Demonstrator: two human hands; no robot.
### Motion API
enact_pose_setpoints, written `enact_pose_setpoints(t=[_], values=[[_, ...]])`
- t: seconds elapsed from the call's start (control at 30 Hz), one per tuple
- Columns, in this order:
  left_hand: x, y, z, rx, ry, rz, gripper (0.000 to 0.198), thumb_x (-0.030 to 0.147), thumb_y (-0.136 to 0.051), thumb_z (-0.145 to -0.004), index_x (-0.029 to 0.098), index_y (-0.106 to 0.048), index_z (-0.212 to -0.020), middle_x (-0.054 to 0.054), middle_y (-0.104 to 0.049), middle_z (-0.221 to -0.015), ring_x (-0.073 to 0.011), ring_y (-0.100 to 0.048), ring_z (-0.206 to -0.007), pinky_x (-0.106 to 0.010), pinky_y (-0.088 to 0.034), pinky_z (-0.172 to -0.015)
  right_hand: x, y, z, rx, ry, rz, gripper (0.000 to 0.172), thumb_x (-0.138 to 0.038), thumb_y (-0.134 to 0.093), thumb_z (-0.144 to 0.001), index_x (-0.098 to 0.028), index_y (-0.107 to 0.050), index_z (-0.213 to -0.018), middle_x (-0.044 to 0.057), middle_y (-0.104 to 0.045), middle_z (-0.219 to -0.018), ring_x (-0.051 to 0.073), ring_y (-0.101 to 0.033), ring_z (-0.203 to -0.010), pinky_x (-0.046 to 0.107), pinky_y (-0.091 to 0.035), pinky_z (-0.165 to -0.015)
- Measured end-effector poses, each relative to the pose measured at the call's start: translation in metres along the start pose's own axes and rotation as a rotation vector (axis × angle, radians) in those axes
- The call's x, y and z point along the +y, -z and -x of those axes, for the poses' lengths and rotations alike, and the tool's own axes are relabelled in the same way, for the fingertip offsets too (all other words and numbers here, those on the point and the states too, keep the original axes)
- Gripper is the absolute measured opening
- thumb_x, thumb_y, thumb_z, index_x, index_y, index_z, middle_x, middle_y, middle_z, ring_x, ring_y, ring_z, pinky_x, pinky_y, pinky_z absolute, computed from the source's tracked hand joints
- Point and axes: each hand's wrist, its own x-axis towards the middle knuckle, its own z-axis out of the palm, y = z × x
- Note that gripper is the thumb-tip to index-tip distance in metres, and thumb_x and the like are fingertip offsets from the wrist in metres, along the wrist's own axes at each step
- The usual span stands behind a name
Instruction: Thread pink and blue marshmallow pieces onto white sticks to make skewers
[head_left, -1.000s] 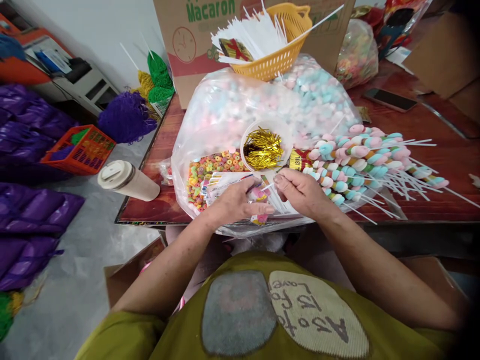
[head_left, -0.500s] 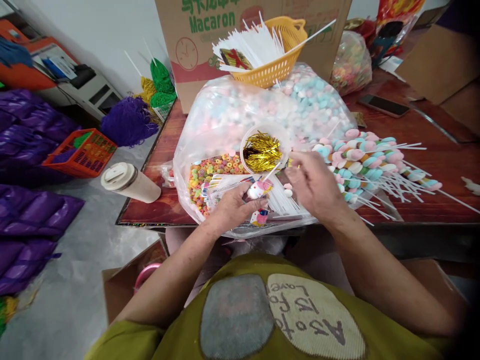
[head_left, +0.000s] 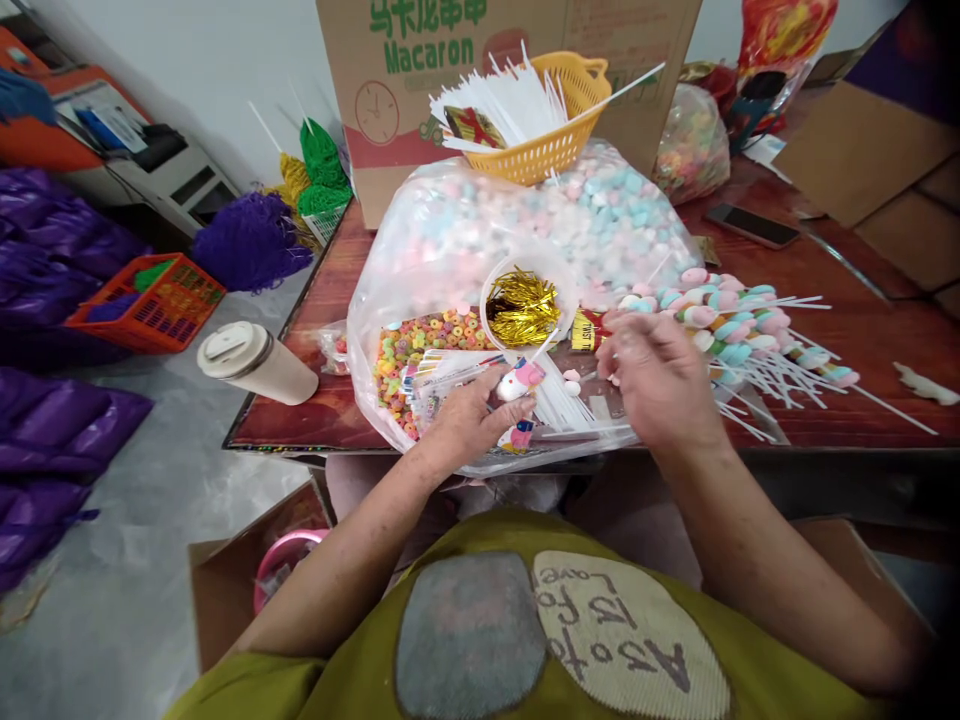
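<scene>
1. Near the front edge of the wooden table (head_left: pixel 862 300), the left hand (head_left: pixel 469 420) pinches a small pink-and-white candy figure (head_left: pixel 520 378) between thumb and fingers, with a thin white stick (head_left: pixel 541 348) rising from it up and to the right.
2. That stick's long axis points toward the white cup of gold twist ties (head_left: pixel 523 305), which stands just beyond its tip.
3. To the right of the figure, the right hand (head_left: pixel 660 385) is loosely curled, fingertips drawn together as if on something small; what it grips, if anything, I cannot tell.
4. Between the two hands lies a loose marshmallow piece (head_left: pixel 574 376) on the clear plastic bag (head_left: pixel 450 230), closer to the right hand.
5. Beyond the right hand's knuckles, a pile of finished marshmallow skewers (head_left: pixel 731 315) lies with bare stick ends fanning right across the table.
6. Left of the left hand sits a patch of coloured ring candies (head_left: pixel 420 345); a lidded paper cup (head_left: pixel 255 362) lies on its side at the table's left edge.
7. Open room is scarce in front, since the bulging bag and the yellow basket of sticks (head_left: pixel 547 140) close off the far side; bare tabletop shows only to the right.
</scene>
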Motion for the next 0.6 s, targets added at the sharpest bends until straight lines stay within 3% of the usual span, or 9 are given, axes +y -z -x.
enact_pose_setpoints(t=[0.1,0.17,0.23,0.4,0.5,0.6], values=[[0.000,0.000,0.000,-0.038,-0.067,0.062,0.048,0.047,-0.037,-0.091,0.018,-0.047,-0.127,-0.006,-0.065,-0.105,-0.0194,-0.060,-0.094,-0.032,-0.044,-0.086,0.010,-0.006,0.005,-0.271,-0.168,0.176,0.027,-0.043,-0.063,-0.076,-0.020,-0.058,-0.089,-0.004,-0.051,-0.064,0.009,-0.043,-0.052,0.023,-0.035,-0.048],[0.002,0.000,-0.001,-0.067,-0.074,0.066,0.046,0.046,-0.031,-0.093,0.019,-0.049,-0.125,-0.005,-0.065,-0.103,-0.0183,-0.059,-0.092,-0.031,-0.044,-0.086,0.016,-0.014,0.007,-0.383,-0.209,0.216,0.027,-0.043,-0.061,-0.076,-0.017,-0.058,-0.081,-0.004,-0.049,-0.059,0.007,-0.040,-0.049,0.023,-0.032,-0.046],[0.003,0.000,-0.002,-0.056,-0.058,0.078,0.045,0.046,-0.029,-0.093,0.019,-0.053,-0.120,-0.004,-0.065,-0.099,-0.0178,-0.059,-0.090,-0.030,-0.044,-0.086,0.018,-0.018,0.005,-0.395,-0.188,0.227,0.027,-0.043,-0.059,-0.078,-0.016,-0.057,-0.075,-0.004,-0.049,-0.059,0.007,-0.039,-0.049,0.022,-0.031,-0.046],[0.005,0.002,-0.003,-0.071,-0.093,0.070,0.042,0.043,-0.029,-0.093,0.018,-0.063,-0.098,-0.003,-0.065,-0.088,-0.0169,-0.057,-0.085,-0.027,-0.043,-0.081,0.011,-0.013,-0.004,-0.379,-0.147,0.234,0.028,-0.040,-0.057,-0.080,-0.016,-0.057,-0.094,-0.006,-0.046,-0.056,0.008,-0.041,-0.048,0.022,-0.031,-0.046],[0.006,0.001,-0.004,-0.085,-0.121,0.028,0.040,0.040,-0.032,-0.093,0.017,-0.063,-0.086,-0.002,-0.063,-0.080,-0.0149,-0.055,-0.077,-0.025,-0.042,-0.074,0.008,-0.015,-0.004,-0.418,-0.036,0.419,0.025,-0.038,-0.046,-0.086,-0.017,-0.056,-0.078,-0.004,-0.044,-0.054,0.009,-0.039,-0.051,0.023,-0.031,-0.050],[0.004,-0.006,-0.006,-0.052,-0.130,0.060,0.040,0.040,-0.034,-0.092,0.015,-0.062,-0.077,0.000,-0.059,-0.073,-0.0128,-0.052,-0.071,-0.023,-0.041,-0.070,0.012,-0.023,-0.002,-0.375,0.111,0.629,0.029,-0.036,-0.038,-0.090,-0.018,-0.051,-0.071,0.000,-0.048,-0.061,0.012,-0.043,-0.059,0.026,-0.034,-0.057]])
